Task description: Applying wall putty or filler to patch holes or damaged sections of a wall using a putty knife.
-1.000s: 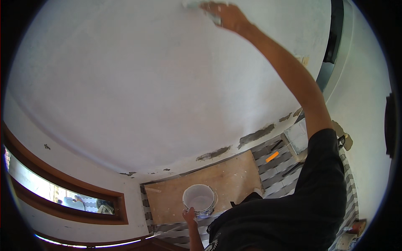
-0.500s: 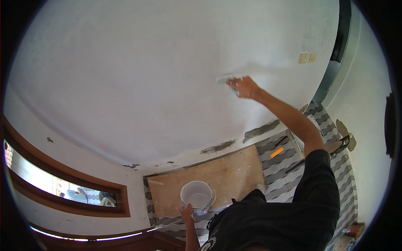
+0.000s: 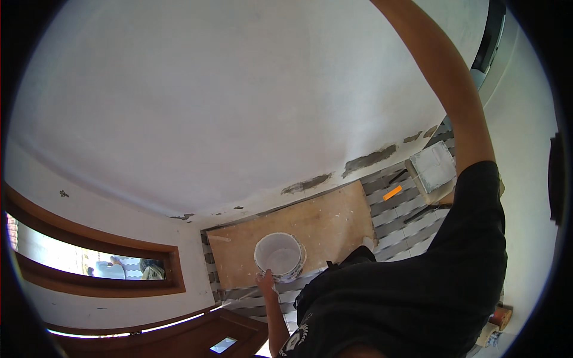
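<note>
My left hand [image 3: 266, 281] grips the near rim of a white, paint-smeared bucket [image 3: 279, 252], above a plywood sheet [image 3: 325, 212]. My right arm reaches up along the pale wall [image 3: 209, 101] and leaves the top of the picture, so that hand and whatever it holds are out of sight. Dark, flaked patches [image 3: 370, 160] run along the wall's foot. My black shirt fills much of the lower right.
A low stool with a pale, smeared top [image 3: 434, 166] stands by the wall at right, beside an orange strip [image 3: 392, 192] on patterned tiles [image 3: 400, 232]. A wood-framed window [image 3: 119, 244] is at lower left, above a brown door [image 3: 167, 340]. A doorway edge shows at upper right.
My right hand, earlier holding a flat tool on the wall, first moved down, then has swung up out of view. My left hand and the bucket sit higher in the picture.
</note>
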`<state>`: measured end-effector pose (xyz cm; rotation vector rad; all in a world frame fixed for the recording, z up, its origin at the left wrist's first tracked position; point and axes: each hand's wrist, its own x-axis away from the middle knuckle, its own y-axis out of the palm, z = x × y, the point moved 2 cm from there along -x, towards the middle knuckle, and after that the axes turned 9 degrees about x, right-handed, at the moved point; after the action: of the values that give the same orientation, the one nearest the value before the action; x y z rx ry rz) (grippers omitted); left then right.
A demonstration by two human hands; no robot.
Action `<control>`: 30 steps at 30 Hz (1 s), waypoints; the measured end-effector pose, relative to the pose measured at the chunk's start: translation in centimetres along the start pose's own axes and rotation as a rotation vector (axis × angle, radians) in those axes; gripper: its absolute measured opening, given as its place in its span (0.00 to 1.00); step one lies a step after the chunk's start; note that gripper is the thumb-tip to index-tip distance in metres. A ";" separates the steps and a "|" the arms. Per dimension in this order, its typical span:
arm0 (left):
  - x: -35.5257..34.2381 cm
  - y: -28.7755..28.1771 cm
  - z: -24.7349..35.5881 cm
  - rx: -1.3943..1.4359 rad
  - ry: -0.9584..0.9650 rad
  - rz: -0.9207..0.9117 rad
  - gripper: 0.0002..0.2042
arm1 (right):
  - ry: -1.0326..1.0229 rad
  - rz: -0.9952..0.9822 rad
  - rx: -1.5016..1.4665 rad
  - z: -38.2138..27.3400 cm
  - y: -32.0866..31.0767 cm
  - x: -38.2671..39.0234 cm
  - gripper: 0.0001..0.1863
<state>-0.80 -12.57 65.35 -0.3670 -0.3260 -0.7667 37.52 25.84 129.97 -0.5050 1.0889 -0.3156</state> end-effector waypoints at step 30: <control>0.0 3.1 6.6 -0.535 0.548 -0.031 0.24 | 1.251 -0.582 -1.640 -18.9 14.7 38.3 0.20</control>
<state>0.44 -7.62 70.62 -0.6322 0.3998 -0.9475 37.21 15.37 86.09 -2.3147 2.3105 -0.1418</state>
